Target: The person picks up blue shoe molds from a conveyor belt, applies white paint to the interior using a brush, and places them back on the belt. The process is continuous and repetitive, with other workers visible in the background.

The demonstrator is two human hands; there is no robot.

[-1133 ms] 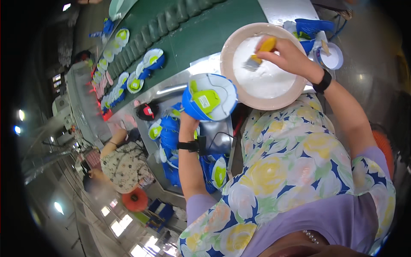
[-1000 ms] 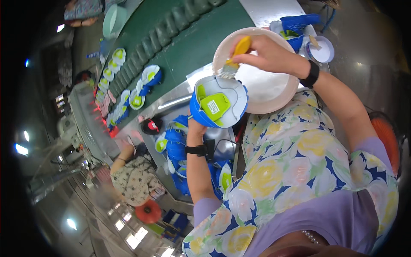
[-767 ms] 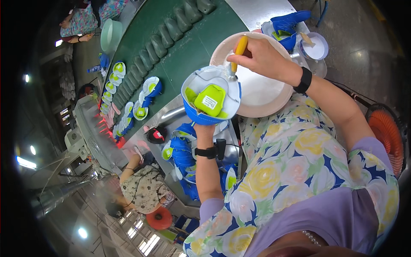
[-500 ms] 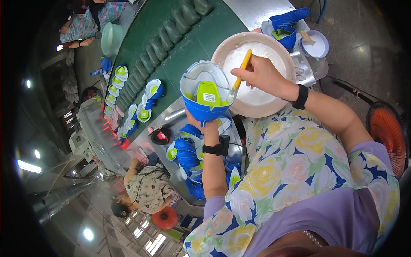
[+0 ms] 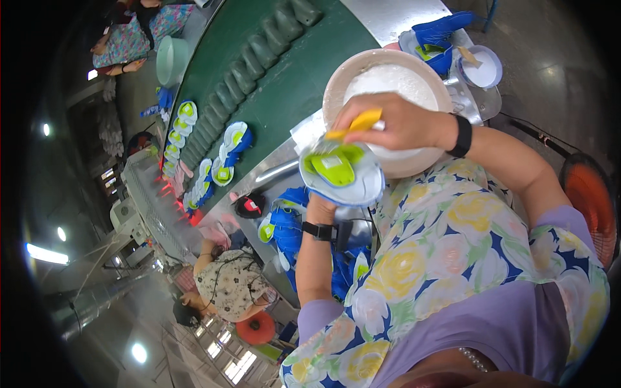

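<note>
Our left hand holds 1 shoe sole from below, fingers closed around it, just before the white bowl. Our right hand grips a yellow brush tightly, touching the sole's upper edge.

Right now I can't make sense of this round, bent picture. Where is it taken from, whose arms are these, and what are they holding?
The picture comes from a wide fisheye camera worn on a person's head, looking down, so straight edges bend near the rim. There is no machine here: the two forearms are the wearer's own. The left hand, with a black watch at the wrist, holds up a shoe sole, blue and white with a lime green patch. The right hand, with a black band at the wrist, grips a yellow-handled brush just above that sole. Behind it stands a large round bowl of white paste. Further off runs a green conveyor belt carrying more soles, and a smaller tub stands beside the bowl. Another seated person works nearby.
</note>
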